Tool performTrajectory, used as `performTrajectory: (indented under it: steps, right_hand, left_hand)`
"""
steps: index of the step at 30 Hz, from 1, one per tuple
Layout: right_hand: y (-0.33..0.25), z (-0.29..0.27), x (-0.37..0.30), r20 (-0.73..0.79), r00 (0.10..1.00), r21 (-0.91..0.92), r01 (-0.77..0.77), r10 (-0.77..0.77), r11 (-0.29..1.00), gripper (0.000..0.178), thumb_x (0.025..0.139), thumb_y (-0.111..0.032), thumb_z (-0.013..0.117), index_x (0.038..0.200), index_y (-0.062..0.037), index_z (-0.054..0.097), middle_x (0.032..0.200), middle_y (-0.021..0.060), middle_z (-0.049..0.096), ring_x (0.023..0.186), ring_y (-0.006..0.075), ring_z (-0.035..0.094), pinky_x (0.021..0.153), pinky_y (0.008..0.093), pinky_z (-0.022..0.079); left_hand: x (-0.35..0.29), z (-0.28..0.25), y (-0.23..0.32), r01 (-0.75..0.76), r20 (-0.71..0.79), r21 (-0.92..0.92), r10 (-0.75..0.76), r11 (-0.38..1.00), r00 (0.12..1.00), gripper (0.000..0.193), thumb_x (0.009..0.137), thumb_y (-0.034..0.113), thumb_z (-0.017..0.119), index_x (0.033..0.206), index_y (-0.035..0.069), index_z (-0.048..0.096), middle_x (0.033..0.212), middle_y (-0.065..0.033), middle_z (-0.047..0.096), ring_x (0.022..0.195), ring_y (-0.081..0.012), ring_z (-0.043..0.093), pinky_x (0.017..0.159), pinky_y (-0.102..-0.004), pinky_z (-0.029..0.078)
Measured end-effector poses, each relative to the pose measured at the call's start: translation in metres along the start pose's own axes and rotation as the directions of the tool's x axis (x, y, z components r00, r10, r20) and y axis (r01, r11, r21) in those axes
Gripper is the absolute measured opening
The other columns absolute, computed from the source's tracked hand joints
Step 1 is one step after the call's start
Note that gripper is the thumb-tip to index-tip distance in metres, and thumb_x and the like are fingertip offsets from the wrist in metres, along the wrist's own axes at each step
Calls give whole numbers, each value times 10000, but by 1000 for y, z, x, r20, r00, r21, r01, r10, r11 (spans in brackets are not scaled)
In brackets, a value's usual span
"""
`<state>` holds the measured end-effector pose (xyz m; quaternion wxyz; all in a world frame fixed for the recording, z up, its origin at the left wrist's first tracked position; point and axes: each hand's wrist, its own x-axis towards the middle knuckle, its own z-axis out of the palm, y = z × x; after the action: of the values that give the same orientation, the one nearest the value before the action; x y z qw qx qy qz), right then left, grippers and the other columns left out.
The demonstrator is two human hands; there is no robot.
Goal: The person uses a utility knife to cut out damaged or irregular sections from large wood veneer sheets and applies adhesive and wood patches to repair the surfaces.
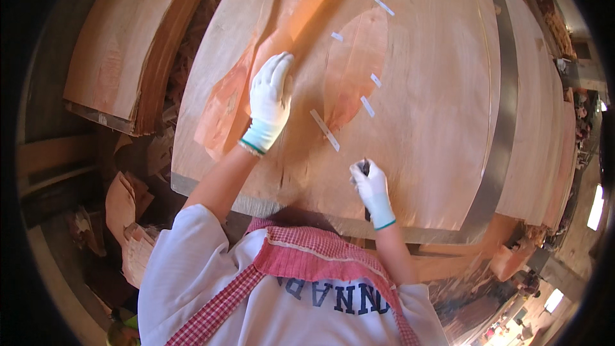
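A large pale wood veneer sheet [429,122] lies on the work surface before me. My left hand [270,99], in a white glove, has its fingers stretched out together, against a loose orange-brown veneer strip [301,16] that rises from the sheet. My right hand [371,187], gloved too, closes round a slim dark knife-like tool [366,167] above the sheet's near part; its blade is hard to make out. Between and beyond my hands, a reddish oval patch [359,57] shows in the sheet, with several short white tape strips [325,131] around it.
A stack of veneer [128,45] stands at the far left. More pale sheets [532,109] lie to the right, beyond a grey metal strip [503,90]. Torn veneer scraps [131,218] are at the lower left. The sheet's near edge is close to my body.
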<state>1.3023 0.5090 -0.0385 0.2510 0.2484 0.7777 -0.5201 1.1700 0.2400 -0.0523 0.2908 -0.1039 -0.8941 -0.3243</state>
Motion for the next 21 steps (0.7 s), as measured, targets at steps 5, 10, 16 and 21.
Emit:
performTrajectory:
  steps: [5,10,16,21]
  right_hand:
    - [9,10,-16,14,999,68,32,-33,997,155,919,-206,628,851,-70,597,674,-3,594,548,60,522,488,226,415]
    - [10,17,-42,-55,998,61,27,-24,998,144,910,-206,636,877,-71,601,683,13,618,532,67,524,479,219,411]
    - [16,36,-72,-64,994,65,92,-88,994,142,901,-189,643,873,-54,611,686,31,640,529,72,537,486,239,436]
    - [31,74,-108,-85,980,55,183,-178,982,130,914,-185,628,876,-62,614,673,32,632,502,74,519,459,232,406]
  left_hand:
    - [15,-20,-15,180,0,532,-213,827,977,498,789,128,685,1265,64,550,1211,-176,602,1173,-338,543,1015,-416,410]
    - [11,-43,-77,497,339,311,-584,810,738,379,840,188,641,1184,60,547,1112,-172,639,1110,-355,559,905,-447,448]
    - [8,-61,-38,226,124,347,-283,910,951,539,858,222,638,1323,47,429,1122,-154,632,1001,-384,617,818,-483,490]
    - [-23,-52,-36,332,308,385,-459,861,833,452,851,160,587,1281,70,481,1027,-153,624,980,-366,619,791,-474,514]
